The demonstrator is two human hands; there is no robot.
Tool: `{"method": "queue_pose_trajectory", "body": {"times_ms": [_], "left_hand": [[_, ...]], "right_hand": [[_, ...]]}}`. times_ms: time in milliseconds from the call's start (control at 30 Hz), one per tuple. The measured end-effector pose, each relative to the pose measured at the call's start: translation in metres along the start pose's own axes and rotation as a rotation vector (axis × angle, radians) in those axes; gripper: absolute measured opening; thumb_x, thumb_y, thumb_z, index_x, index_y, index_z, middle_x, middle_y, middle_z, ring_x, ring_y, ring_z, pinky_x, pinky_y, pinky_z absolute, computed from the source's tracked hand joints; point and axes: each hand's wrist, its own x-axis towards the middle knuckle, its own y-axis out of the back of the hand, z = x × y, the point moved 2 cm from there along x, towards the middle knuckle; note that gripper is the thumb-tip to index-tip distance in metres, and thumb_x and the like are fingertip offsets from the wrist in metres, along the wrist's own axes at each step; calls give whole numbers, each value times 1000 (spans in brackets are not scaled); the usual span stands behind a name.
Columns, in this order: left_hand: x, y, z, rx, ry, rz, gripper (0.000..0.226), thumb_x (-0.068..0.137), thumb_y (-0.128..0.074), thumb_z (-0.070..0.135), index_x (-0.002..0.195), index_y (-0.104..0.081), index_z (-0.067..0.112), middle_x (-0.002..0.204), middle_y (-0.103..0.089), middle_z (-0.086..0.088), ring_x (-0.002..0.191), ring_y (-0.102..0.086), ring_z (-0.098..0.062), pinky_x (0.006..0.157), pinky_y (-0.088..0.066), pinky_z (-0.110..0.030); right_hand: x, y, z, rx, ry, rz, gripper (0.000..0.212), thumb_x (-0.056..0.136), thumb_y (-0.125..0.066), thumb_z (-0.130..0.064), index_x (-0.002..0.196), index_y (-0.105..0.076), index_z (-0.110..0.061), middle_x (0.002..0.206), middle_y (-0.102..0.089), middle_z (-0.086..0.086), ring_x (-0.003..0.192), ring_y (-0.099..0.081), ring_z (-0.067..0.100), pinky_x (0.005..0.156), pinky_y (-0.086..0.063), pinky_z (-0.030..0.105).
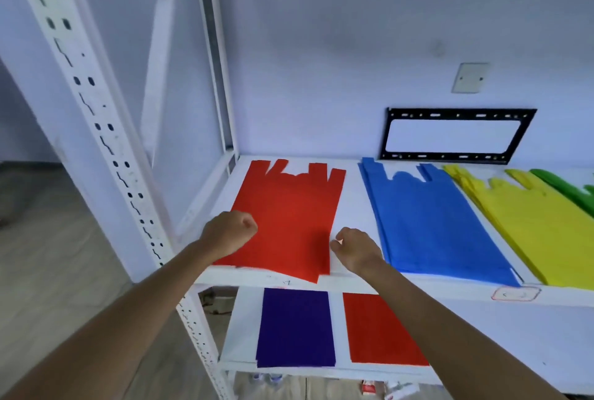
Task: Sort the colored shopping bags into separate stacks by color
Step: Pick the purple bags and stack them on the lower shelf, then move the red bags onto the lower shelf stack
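I see a white shelf (pixel 350 206) against a pale wall. The red stack (pixel 289 206) lies at its left end, near edge overhanging the shelf lip. The blue stack (pixel 430 223) sits right of it across a bare strip, then the yellow stack (pixel 533 226) and green stack (pixel 565 187). Left hand (pixel 229 234) is above the red stack's near left corner, right hand (pixel 355 248) beside its right edge; both hands' fingers are clenched, holding nothing I can make out.

Four flat stacks are lying side by side on the upper shelf — red bags (pixel 289 216), blue bags (pixel 430 223), yellow bags (pixel 527 226), green bags (pixel 565 189) (mostly cut off). Below, a purple bag (pixel 295 329) and another red bag (pixel 379 329) are lying flat — apart.
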Motion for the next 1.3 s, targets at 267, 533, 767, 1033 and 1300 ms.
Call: {"method": "queue_pose_trajectory", "body": {"times_ms": [267, 533, 767, 1033, 1300], "left_hand": [[91, -10, -51, 122, 223, -140, 56, 99, -36, 43, 140, -41, 6, 145, -46, -13, 128, -51, -28, 103, -43, -35], [136, -35, -48, -22, 298, -189, 65, 87, -58, 52, 131, -50, 4, 132, -57, -12, 118, -58, -31, 99, -49, -39], [145, -41, -41, -616, 414, -222, 65, 75, -74, 10, 133, -44, 3, 129, -57, -17, 114, -58, -35, 100, -48, -47], [102, -33, -37, -814, 472, -619, 61, 81, -71, 6, 137, -46, 7, 133, -57, -12, 122, -55, -29, 108, -41, -46], [12, -66, -9, -802, 500, -142, 41, 94, -57, 16, 131, -51, 0, 125, -61, -21, 111, -62, -35, 99, -48, -47]], "right_hand": [[70, -30, -25, 64, -312, -55, 51, 93, -46, -47, 128, -50, -9, 139, -42, 13, 128, -42, 30, 101, -41, 40], [106, -43, -27, 90, -444, -79, 64, 82, -68, -40, 133, -45, -11, 135, -46, 11, 125, -46, 29, 99, -44, 40], [115, -37, -19, 512, -433, -39, 27, 86, -59, -9, 111, -55, -1, 108, -62, 14, 97, -60, 30, 90, -49, 36], [75, -20, 6, 771, -442, -172, 47, 93, -57, -24, 130, -49, 3, 131, -56, 19, 120, -54, 35, 101, -41, 40], [4, -20, 47, 419, -258, -107, 59, 95, -35, -53, 124, -52, -4, 122, -60, 15, 112, -58, 32, 93, -46, 38]]}}
